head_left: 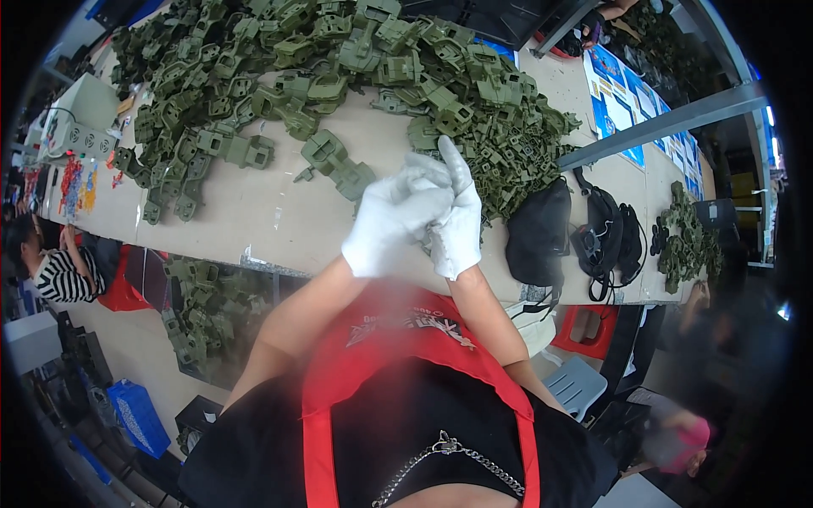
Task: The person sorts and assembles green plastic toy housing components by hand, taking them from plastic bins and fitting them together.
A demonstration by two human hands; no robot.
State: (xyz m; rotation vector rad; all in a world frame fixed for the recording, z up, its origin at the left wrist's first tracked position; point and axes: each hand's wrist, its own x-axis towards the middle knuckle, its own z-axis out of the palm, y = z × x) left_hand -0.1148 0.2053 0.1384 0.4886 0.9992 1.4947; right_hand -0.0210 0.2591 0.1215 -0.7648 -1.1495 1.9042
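White gloves cover both of my hands, which meet over the near part of the table. My left hand (391, 212) is closed, its fingers curled against the fingers of the other hand; what they pinch, if anything, is hidden. On my right hand (457, 233) one finger stretches straight up, while the rest are mostly covered by the left. Just beyond the left hand lies a loose olive-green plastic part (334, 161) with a boxy end. A large heap of similar green parts (373, 63) spreads across the far side, its right portion (521, 140) close behind my right hand.
Black bags (539, 229) lie on the table (296, 229) to the right, below a grey metal bar (669, 125). More green parts (690, 241) sit farther right. At left stand a white machine (85, 118) and a person in a striped top (68, 275). A red stool (586, 330) stands below.
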